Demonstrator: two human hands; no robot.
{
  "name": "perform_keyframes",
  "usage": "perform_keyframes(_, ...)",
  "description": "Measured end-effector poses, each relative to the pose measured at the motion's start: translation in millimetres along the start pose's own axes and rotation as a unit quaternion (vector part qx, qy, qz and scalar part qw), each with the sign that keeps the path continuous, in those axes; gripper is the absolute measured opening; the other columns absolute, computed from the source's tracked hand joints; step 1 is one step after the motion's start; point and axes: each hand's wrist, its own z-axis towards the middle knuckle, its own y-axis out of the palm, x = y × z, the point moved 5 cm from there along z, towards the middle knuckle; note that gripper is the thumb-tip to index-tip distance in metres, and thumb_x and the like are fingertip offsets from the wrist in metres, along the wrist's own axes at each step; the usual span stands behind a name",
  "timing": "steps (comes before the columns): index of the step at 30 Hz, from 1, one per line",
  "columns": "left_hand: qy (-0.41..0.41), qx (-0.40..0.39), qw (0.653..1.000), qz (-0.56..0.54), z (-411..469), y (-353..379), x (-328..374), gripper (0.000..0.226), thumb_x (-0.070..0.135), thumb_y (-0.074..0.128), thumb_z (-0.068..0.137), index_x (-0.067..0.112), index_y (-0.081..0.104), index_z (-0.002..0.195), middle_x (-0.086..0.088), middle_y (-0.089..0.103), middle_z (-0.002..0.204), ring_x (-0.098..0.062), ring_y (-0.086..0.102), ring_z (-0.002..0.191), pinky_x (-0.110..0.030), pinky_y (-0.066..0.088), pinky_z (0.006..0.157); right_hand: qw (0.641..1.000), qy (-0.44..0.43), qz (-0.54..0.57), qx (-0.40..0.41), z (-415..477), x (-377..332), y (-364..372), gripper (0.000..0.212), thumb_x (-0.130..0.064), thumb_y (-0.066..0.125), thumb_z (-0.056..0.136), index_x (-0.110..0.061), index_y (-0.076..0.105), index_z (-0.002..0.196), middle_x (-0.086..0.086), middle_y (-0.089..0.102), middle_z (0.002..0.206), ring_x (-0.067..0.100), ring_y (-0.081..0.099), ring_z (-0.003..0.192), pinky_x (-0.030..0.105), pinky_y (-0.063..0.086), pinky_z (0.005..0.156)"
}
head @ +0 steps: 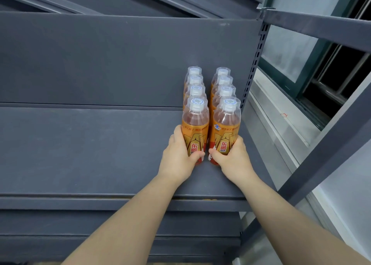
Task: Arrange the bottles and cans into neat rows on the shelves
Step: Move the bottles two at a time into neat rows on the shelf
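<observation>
Head view: both forearms reach forward over the grey shelf (80, 148). The left hand (178, 154) grips the front-left bottle (195, 128), and the right hand (233, 158) grips the front-right bottle (226, 128). Both stand upright just left of the slotted post (254, 63), heading two rows with the rear bottles (194, 79) behind them. A window (321, 69) lies right of the post.

Two bottle rows (210, 96) side by side, shelf's (90, 154) right end

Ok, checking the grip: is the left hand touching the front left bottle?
Touching. Head view: the left hand curls its thumb and fingers round the front left bottle.
</observation>
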Motion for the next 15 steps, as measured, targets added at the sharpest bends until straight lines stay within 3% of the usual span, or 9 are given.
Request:
perform_keyframes(11, -0.013, 0.0, 1.0, 0.003, -1.6, 2.3, 0.9, 0.074, 0.036, 0.078, 0.083, 0.033, 0.028, 0.138, 0.006, 0.051, 0.134, -0.018, 0.057, 0.118, -0.039, 0.05, 0.098, 1.0, -0.001, 0.009, -0.023, -1.0, -2.6, -2.7, 0.057, -0.027, 0.081, 0.082, -0.027, 0.039, 0.121, 0.004, 0.052, 0.127, 0.016, 0.055, 0.109, 0.026, 0.046, 0.086)
perform_keyframes(15, -0.017, -0.005, 1.0, 0.004, -1.8, 2.7, 1.7, 0.074, 0.036, 0.078, 0.084, 0.033, 0.027, 0.139, 0.006, 0.051, 0.135, -0.018, 0.056, 0.119, -0.038, 0.049, 0.098, 1.0, 0.006, 0.006, -0.03, -1.8, -3.4, -3.5, 0.063, -0.028, 0.08, 0.083, -0.02, 0.041, 0.132, 0.003, 0.051, 0.128, 0.016, 0.055, 0.111, 0.026, 0.045, 0.086)
